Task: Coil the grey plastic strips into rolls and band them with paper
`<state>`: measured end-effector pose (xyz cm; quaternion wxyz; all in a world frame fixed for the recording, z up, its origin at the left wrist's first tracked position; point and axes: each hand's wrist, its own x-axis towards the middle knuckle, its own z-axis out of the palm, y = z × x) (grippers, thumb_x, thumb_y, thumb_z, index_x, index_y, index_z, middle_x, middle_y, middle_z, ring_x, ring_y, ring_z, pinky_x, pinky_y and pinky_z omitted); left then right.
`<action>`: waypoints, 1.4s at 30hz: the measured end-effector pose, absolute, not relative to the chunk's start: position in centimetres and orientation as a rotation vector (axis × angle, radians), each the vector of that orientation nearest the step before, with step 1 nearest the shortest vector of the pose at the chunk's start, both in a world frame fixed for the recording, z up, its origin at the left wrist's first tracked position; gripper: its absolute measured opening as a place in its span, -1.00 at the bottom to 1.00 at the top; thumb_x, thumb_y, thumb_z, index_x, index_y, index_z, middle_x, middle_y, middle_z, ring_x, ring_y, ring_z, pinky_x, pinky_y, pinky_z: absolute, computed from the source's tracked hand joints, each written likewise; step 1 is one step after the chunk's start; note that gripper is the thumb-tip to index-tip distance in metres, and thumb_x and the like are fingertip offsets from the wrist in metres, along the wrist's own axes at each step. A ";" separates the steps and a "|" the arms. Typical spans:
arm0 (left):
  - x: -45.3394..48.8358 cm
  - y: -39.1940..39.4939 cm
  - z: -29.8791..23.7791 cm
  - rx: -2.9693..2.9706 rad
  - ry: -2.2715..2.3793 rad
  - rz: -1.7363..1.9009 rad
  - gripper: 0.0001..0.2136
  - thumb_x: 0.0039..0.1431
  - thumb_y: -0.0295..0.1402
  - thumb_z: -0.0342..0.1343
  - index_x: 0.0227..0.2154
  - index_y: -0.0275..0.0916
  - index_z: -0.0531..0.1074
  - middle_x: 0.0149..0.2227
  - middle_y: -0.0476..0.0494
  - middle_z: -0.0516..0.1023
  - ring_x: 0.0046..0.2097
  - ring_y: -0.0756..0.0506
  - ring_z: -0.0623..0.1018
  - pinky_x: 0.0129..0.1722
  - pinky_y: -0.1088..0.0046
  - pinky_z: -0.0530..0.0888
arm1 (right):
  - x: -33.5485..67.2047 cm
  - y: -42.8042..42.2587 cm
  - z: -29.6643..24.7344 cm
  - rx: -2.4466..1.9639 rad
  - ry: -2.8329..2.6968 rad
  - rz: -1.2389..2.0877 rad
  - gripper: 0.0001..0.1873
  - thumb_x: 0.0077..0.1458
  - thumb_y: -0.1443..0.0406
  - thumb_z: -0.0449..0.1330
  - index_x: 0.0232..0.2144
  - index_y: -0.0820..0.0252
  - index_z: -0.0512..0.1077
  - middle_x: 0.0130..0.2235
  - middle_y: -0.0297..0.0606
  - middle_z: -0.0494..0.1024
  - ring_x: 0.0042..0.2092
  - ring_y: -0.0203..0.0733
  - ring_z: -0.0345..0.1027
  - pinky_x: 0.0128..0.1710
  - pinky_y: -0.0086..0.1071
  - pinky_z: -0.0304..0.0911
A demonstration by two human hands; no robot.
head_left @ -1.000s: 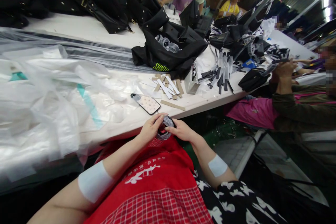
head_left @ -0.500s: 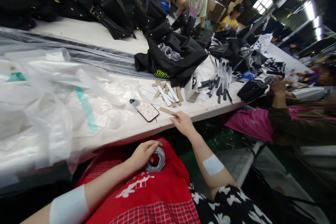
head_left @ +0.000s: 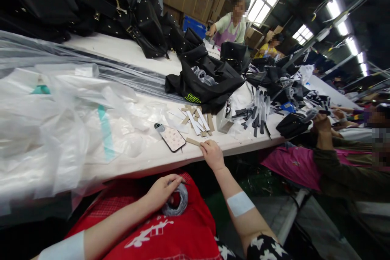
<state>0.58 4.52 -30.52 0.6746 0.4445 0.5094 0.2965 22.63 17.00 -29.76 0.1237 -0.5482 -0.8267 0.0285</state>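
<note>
My left hand (head_left: pixel 163 190) is closed on a grey coil wrapped in clear plastic (head_left: pixel 183 202), held in front of my red apron (head_left: pixel 195 223). What the coil is made of I cannot make out. At the table's front edge, my right hand (head_left: pixel 213 155) pinches the near end of a brown cardboard strip (head_left: pixel 191 141). A phone in a patterned case (head_left: pixel 171 138) lies just left of that strip. Behind them is a loose pile of white and brown strips (head_left: pixel 198 121).
Clear plastic bags (head_left: pixel 70 130) cover the table's left side. A black cloth bag (head_left: pixel 204 89) holding more wrapped coils stands behind the strips. Black handbags (head_left: pixel 149 28) line the back. Black-and-white straps (head_left: pixel 258 109) lie to the right. Co-workers stand across and at the right, one holding a black bag (head_left: pixel 292 125).
The view has tilted upward, so the table and hands sit slightly lower. My left hand keeps the coil and my right hand keeps the strip's end, with little other movement.
</note>
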 end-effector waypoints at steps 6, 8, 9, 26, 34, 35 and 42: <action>0.2 4.6 -30.5 0.916 1.082 0.646 -0.49 0.01 0.15 0.07 -0.32 -0.26 0.49 -0.56 0.02 0.47 -0.66 0.03 0.37 -0.66 0.55 0.27 | 22.0 15.1 -26.7 -1.625 -2.179 0.264 -0.74 0.28 0.29 -0.05 -0.26 0.23 0.44 -0.29 -0.16 0.51 -0.22 -0.15 0.35 -0.16 -0.36 0.17; 0.0 4.7 -30.4 0.839 1.041 0.635 -0.49 0.02 0.14 0.08 -0.28 -0.27 0.49 -0.54 -0.02 0.52 -0.64 0.02 0.40 -0.65 0.55 0.28 | 21.6 13.3 -24.2 -1.633 -2.139 0.462 -0.74 0.27 0.28 -0.05 -0.30 0.21 0.42 -0.40 -0.25 0.50 -0.31 -0.20 0.35 -0.25 -0.40 0.16; -0.2 4.8 -30.3 0.796 1.024 0.624 -0.49 0.02 0.12 0.08 -0.26 -0.27 0.49 -0.52 -0.05 0.55 -0.64 0.01 0.42 -0.64 0.54 0.30 | 21.4 12.4 -22.8 -1.630 -2.159 0.581 -0.74 0.26 0.27 -0.05 -0.33 0.20 0.42 -0.45 -0.29 0.48 -0.36 -0.22 0.34 -0.30 -0.41 0.14; 0.0 5.5 -30.1 0.800 0.978 0.553 -0.48 0.05 0.08 0.09 -0.20 -0.34 0.50 -0.42 -0.13 0.60 -0.63 0.02 0.45 -0.62 0.51 0.38 | 16.2 6.2 -17.3 -1.595 -3.018 0.604 -0.69 0.12 0.16 0.06 -0.48 0.17 0.52 -0.45 -0.21 0.57 -0.42 -0.18 0.40 -0.46 -0.36 -0.01; -0.3 5.4 -30.0 0.804 0.987 0.567 -0.51 0.04 0.06 0.09 -0.20 -0.31 0.47 -0.49 -0.07 0.57 -0.60 -0.02 0.47 -0.58 0.48 0.41 | 15.5 5.7 -17.7 -1.640 -2.971 0.641 -0.65 0.13 0.13 0.05 -0.47 0.17 0.53 -0.44 -0.19 0.58 -0.41 -0.15 0.42 -0.43 -0.37 0.07; -0.3 5.4 -30.1 0.814 0.977 0.569 -0.51 0.05 0.05 0.08 -0.21 -0.31 0.47 -0.51 -0.07 0.57 -0.59 -0.02 0.47 -0.56 0.47 0.41 | 15.3 5.7 -18.1 -1.670 -2.951 0.631 -0.65 0.14 0.12 0.04 -0.45 0.17 0.53 -0.43 -0.18 0.58 -0.40 -0.15 0.42 -0.43 -0.37 0.07; -0.4 5.9 -29.6 1.091 1.006 0.613 -0.67 0.07 -0.10 0.04 -0.47 -0.30 0.51 -0.46 -0.09 0.59 -0.40 -0.08 0.51 -0.32 0.43 0.43 | 15.7 6.6 -21.2 -1.728 -2.785 0.729 -0.71 0.14 0.11 0.12 -0.43 0.14 0.52 -0.40 -0.24 0.59 -0.36 -0.21 0.41 -0.41 -0.41 0.03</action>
